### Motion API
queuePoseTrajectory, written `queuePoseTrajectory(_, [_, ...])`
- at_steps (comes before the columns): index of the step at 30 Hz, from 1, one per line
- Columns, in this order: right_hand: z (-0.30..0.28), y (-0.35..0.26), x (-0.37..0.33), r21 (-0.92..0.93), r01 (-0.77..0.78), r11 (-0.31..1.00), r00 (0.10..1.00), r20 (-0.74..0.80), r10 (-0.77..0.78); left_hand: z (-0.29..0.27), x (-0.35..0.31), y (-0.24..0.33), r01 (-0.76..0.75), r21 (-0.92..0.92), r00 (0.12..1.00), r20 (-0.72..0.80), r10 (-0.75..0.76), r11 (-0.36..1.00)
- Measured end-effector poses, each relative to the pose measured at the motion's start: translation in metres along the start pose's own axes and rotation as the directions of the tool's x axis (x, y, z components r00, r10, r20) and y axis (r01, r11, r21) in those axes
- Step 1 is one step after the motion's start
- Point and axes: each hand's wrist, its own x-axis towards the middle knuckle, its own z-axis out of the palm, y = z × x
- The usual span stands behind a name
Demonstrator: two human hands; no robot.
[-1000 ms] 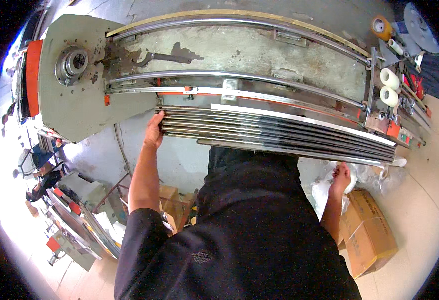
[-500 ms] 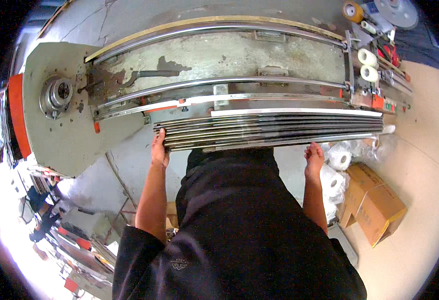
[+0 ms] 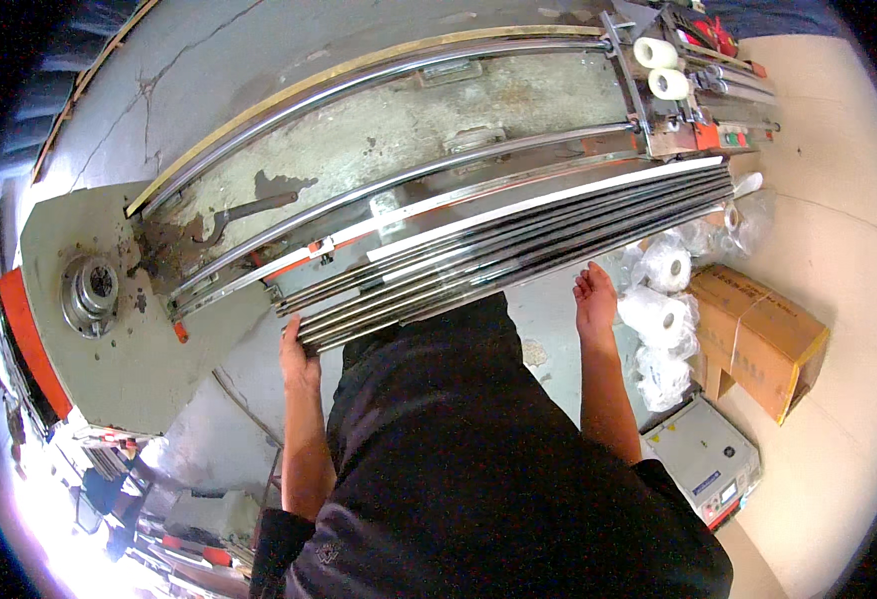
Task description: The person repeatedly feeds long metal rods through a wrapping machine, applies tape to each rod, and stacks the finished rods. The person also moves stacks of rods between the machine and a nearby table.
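Observation:
In front of me a row of several long, thin dark rods [image 3: 518, 258] lies side by side, slanting from lower left to upper right. Their left ends look brassy. My left hand [image 3: 300, 361] is at the near left end of the row, its thumb side against the rod ends and its other fingers partly hidden beneath. My right hand [image 3: 595, 299] hangs just off the row's near edge, fingers loosely curled and slightly apart, holding nothing visible. Along the far side of the rods runs a white strip [image 3: 548, 208].
Beyond the rods stands a long machine with a grey housing [image 3: 149, 290], a round chuck [image 3: 94, 290] and steel rails [image 3: 399, 185]. A hooked wrench [image 3: 244, 215] lies on its bed. White rolls [image 3: 668, 84], plastic-wrapped rolls [image 3: 666, 268], a cardboard box [image 3: 758, 329] and a grey device [image 3: 703, 454] are at right.
The view has turned, so machine and rods now slant up to the right. Both hands have stayed near the same parts of the row. The grey device has come into fuller view.

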Motion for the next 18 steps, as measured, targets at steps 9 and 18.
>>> queuePoseTrajectory(9, [-0.006, -0.052, 0.036, 0.342, 0.006, 0.940, 1.000, -0.018, 0.000, 0.054, -0.114, 0.066, -0.136, 0.073, 0.978, -0.147, 0.146, 0.988])
queuePoseTrajectory(18, [0.037, -0.068, 0.077, 0.616, -0.224, 0.756, 0.910, 0.410, -0.064, 0.071, -0.184, 0.078, -0.333, 0.086, 0.924, -0.169, 0.344, 0.939])
